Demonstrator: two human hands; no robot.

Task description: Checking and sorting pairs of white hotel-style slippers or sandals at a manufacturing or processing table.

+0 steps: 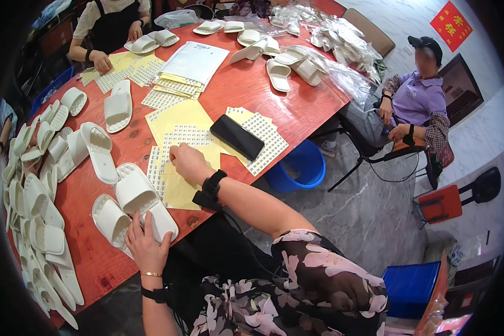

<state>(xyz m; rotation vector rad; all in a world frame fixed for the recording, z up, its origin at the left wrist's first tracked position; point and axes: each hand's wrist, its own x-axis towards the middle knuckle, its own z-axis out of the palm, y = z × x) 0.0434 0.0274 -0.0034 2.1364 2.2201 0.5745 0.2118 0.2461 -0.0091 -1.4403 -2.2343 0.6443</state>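
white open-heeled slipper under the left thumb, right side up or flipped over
Right side up: the white open-heeled slipper has its wide strap on top and footbed showing, touched by the left hand.

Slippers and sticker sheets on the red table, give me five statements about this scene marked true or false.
1. The left hand touches an off-white slipper. True.
2. The black phone lies on sticker sheets. True.
3. The right hand holds the phone. False: it is over another sticker sheet.
4. The blue bucket stands on the table. False: it is on the floor.
5. The person in purple is bareheaded. False: they wear a black cap.
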